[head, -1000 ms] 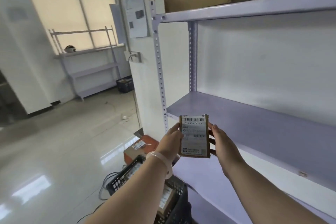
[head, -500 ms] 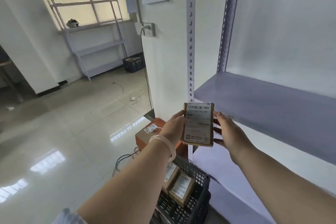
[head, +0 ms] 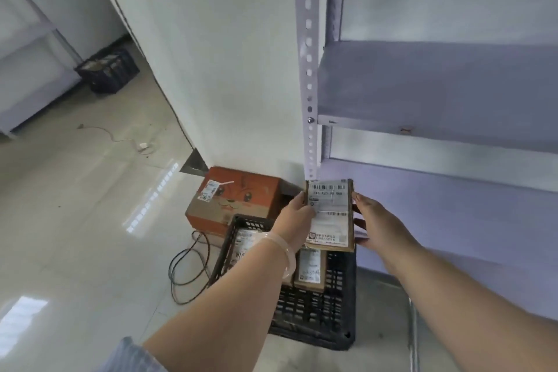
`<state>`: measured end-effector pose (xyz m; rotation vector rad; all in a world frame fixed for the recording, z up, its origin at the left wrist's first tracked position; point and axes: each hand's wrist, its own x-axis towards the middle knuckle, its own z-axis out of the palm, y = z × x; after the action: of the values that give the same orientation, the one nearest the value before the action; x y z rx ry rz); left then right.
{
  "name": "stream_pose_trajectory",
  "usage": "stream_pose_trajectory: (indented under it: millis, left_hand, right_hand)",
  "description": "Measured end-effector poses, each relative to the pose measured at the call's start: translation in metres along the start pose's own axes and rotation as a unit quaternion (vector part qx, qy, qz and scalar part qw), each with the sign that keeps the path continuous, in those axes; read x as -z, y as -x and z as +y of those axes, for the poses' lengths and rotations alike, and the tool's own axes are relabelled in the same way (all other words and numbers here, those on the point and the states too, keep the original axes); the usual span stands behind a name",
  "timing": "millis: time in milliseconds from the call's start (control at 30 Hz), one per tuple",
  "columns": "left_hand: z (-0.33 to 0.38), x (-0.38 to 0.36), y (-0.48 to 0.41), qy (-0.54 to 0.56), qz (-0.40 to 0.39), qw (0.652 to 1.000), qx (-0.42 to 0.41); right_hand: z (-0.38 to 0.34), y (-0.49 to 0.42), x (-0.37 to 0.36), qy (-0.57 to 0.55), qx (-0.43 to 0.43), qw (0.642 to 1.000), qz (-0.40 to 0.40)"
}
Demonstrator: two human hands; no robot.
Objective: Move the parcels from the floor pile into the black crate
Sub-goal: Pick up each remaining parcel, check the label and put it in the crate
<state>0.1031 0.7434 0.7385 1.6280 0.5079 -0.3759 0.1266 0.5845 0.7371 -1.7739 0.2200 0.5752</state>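
Note:
A small flat brown parcel [head: 330, 214] with a white shipping label hangs in the air above the black crate [head: 314, 317]. My left hand [head: 294, 219] grips its left edge, and my right hand [head: 376, 225] holds its right edge with the fingers behind it. The crate stands on the floor beside the shelving. Inside it lie labelled brown parcels, one [head: 311, 269] under the held parcel and another [head: 243, 246] partly hidden by my left forearm.
An orange cardboard box [head: 238, 198] sits on the floor just behind the crate. A black cable [head: 187, 269] loops on the tiles to its left. Lavender metal shelves [head: 437, 93] and their perforated post [head: 308, 69] rise on the right. Another dark crate [head: 107, 69] stands far left.
My view has tilted down from the shelves to the floor. Both hands have carried the parcel lower, so it now hangs over the black crate.

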Motion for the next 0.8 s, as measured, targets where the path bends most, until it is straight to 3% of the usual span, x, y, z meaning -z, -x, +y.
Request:
stream_pose_trajectory:
  millis: [133,367,633,800]
  left_hand:
    - [-0.029,-0.004,-0.017,0.011,-0.033,0.998,0.056]
    - [-0.108,0.005,-0.041,0.027,-0.015,0.987,0.157]
    - [-0.24,0.026,-0.073,0.213,0.052,0.937,0.272]
    - [-0.302,0.042,-0.099,0.19,0.069,0.941,0.271]
  right_hand:
    - [0.029,-0.011,-0.003,-0.014,-0.032,0.999,-0.006]
    - [0.109,-0.032,-0.043,-0.017,-0.108,0.993,-0.052]
    - [0.192,-0.077,-0.1,0.09,-0.159,0.982,-0.04]
    - [0.233,-0.108,-0.135,0.181,-0.122,0.975,-0.049]
